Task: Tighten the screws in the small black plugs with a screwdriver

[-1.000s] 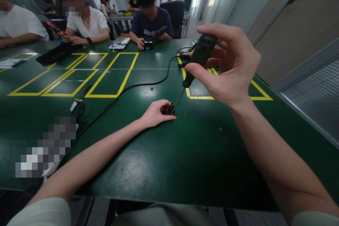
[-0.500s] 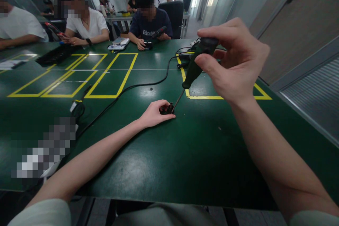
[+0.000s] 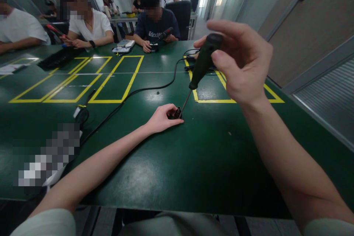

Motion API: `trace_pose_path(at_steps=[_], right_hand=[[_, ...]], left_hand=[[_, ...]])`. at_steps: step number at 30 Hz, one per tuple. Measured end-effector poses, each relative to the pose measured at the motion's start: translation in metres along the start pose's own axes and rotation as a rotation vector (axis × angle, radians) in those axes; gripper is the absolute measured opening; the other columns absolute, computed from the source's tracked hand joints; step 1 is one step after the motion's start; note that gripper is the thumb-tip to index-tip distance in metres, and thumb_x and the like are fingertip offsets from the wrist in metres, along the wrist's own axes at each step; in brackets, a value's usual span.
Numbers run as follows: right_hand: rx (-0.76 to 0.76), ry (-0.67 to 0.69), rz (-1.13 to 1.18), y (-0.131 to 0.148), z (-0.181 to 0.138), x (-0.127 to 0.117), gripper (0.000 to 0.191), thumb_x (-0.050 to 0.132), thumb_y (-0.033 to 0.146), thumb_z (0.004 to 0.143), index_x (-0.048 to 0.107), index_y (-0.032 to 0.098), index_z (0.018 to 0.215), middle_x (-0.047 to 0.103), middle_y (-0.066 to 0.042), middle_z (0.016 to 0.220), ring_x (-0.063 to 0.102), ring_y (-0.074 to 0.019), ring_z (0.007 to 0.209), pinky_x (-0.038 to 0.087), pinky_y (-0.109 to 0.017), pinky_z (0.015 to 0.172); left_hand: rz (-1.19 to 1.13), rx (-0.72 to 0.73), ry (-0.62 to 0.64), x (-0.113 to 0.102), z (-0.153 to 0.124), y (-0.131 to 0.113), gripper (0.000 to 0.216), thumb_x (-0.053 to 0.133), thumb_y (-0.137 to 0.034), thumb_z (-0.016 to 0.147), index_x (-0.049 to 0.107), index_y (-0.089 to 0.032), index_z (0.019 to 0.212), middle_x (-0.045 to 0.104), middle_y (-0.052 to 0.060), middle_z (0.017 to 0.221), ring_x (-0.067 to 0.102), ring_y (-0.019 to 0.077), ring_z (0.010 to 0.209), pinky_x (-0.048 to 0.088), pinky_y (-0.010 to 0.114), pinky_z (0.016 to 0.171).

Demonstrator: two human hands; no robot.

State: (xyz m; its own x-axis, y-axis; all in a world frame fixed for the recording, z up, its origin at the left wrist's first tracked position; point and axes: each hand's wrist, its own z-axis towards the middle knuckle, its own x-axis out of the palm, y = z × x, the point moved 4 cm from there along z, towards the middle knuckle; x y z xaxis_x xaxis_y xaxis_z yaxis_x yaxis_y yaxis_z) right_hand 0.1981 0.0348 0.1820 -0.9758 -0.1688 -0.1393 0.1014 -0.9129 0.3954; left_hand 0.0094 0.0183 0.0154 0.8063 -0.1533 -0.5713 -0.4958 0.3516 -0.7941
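My left hand rests on the green table, its thumb and fingers around a small dark metal part with a short tube-like top. Over the table to the right, my right hand is on a screwdriver with a dark green handle. The thumb lies beside the handle, the index finger is raised, and other fingers pass behind it. The screwdriver leans, its thin shaft running down to the small part, where the tip is hidden from me.
A black cable crosses the green table, which carries yellow tape rectangles. A blurred-out object lies at the left. Dark devices sit beyond my right hand. People sit across the table.
My right hand's grip has loosened and shifted around the screwdriver handle, with the index finger lifted off its top. The handle has tilted slightly more upright. My left hand has stayed in place.
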Motion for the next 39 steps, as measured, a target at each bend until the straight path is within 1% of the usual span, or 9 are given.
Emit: trace_pose_path(at_steps=[6,11,17,22,27,29,33,36,39], right_hand=[[-0.041,-0.074,-0.142,0.0017,-0.0003,-0.0032,0.034,0.081,0.046,0.084,0.078,0.028,0.113,0.073,-0.003,0.104,0.069,-0.0126,0.089,0.063,-0.023,0.073],[-0.006,-0.022,-0.021,-0.0001,-0.0007,-0.0011,0.029,0.072,0.039,0.093,0.075,0.032,0.120,0.079,-0.002,0.108,0.076,-0.0161,0.096,0.066,-0.029,0.082],[-0.027,-0.074,-0.099,0.0036,-0.0002,-0.0043,0.028,0.083,0.036,0.083,0.080,0.027,0.109,0.073,-0.003,0.104,0.069,-0.0122,0.091,0.064,-0.024,0.080],[-0.029,-0.066,-0.041,0.0015,-0.0009,-0.0028,0.028,0.071,0.041,0.093,0.078,0.030,0.117,0.080,-0.004,0.106,0.075,-0.0159,0.092,0.066,-0.029,0.083],[-0.063,-0.073,-0.087,0.0062,0.0006,-0.0027,0.028,0.082,0.029,0.083,0.081,0.029,0.112,0.074,-0.004,0.105,0.069,-0.0114,0.092,0.058,-0.016,0.064],[-0.065,-0.053,-0.053,0.0070,0.0013,-0.0026,0.032,0.081,0.025,0.084,0.080,0.030,0.116,0.075,-0.003,0.105,0.070,-0.0104,0.093,0.059,-0.016,0.068],[-0.041,0.060,0.026,0.0050,0.0012,-0.0005,0.031,0.067,0.031,0.097,0.072,0.030,0.127,0.078,0.002,0.111,0.076,-0.0118,0.098,0.066,-0.029,0.090],[-0.094,0.043,-0.048,0.0068,0.0007,-0.0030,0.028,0.069,0.036,0.096,0.075,0.030,0.122,0.076,0.003,0.111,0.073,-0.0089,0.099,0.064,-0.021,0.082],[-0.102,0.008,-0.129,0.0074,0.0006,-0.0050,0.030,0.076,0.031,0.091,0.076,0.030,0.121,0.072,0.004,0.109,0.070,-0.0068,0.102,0.060,-0.015,0.077]], left_hand=[[-0.006,-0.034,-0.016,0.0001,0.0010,0.0004,0.040,0.088,-0.046,0.072,0.058,-0.020,0.078,0.062,-0.001,0.075,0.055,0.0168,0.072,0.047,0.030,0.070],[0.003,-0.031,-0.015,0.0001,0.0009,-0.0012,0.040,0.088,-0.044,0.072,0.057,-0.020,0.077,0.061,-0.002,0.076,0.056,0.0168,0.073,0.046,0.030,0.071],[0.026,-0.021,-0.014,0.0004,0.0003,-0.0013,0.040,0.087,-0.046,0.073,0.057,-0.020,0.078,0.061,-0.002,0.076,0.055,0.0173,0.074,0.046,0.031,0.072],[0.022,-0.028,-0.014,-0.0002,0.0003,-0.0020,0.041,0.088,-0.045,0.073,0.057,-0.020,0.078,0.060,-0.002,0.077,0.055,0.0174,0.074,0.045,0.031,0.072],[0.013,-0.014,-0.015,-0.0004,0.0002,-0.0034,0.040,0.088,-0.044,0.073,0.057,-0.020,0.079,0.059,-0.002,0.076,0.053,0.0165,0.073,0.043,0.030,0.072],[0.011,-0.007,-0.019,-0.0002,0.0003,-0.0030,0.040,0.088,-0.043,0.073,0.056,-0.020,0.078,0.059,-0.002,0.076,0.053,0.0162,0.072,0.043,0.030,0.071],[0.010,-0.003,-0.015,0.0006,0.0007,-0.0013,0.041,0.088,-0.044,0.073,0.056,-0.019,0.078,0.059,-0.002,0.076,0.052,0.0158,0.071,0.042,0.029,0.069],[0.011,0.006,-0.020,0.0003,0.0009,-0.0008,0.041,0.088,-0.045,0.073,0.056,-0.019,0.077,0.058,-0.003,0.076,0.052,0.0155,0.071,0.042,0.029,0.069],[0.014,0.011,-0.023,-0.0002,0.0008,-0.0007,0.041,0.088,-0.044,0.073,0.056,-0.019,0.077,0.058,-0.003,0.075,0.052,0.0153,0.071,0.043,0.029,0.069]])
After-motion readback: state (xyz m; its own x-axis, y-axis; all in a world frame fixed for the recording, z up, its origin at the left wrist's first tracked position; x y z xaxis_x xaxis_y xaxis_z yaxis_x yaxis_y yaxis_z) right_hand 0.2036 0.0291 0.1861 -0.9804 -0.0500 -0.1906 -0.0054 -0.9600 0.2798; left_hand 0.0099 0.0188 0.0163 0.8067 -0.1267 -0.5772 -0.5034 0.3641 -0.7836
